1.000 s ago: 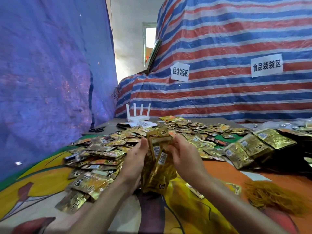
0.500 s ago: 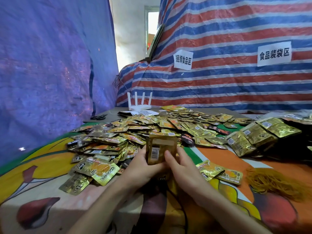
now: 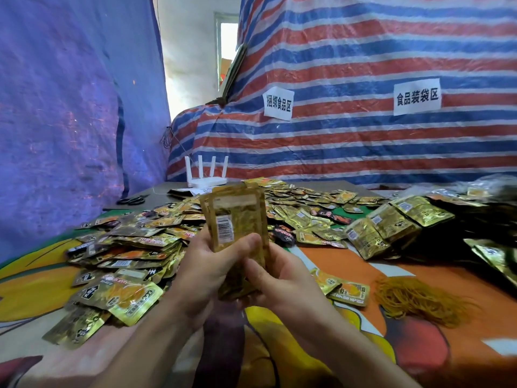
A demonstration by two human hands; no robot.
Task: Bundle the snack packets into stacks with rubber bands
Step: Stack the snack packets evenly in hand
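Upright, packet stack (image 3: pixel 235 217) in left hand (image 3: pixel 207 273), right hand (image 3: pixel 282 284) apparently gripping

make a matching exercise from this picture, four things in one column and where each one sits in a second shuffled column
1. white four-antenna plastic router
2. black-handled metal scissors
3. loose heap of tan rubber bands
4. upright stack of gold foil snack packets

A. on the orange cloth at right
B. gripped between the left hand and right hand
C. lying flat near the blue tarp
D. standing before the red-and-blue striped tarp

Pairs: 1-D, 2-C, 3-A, 4-B
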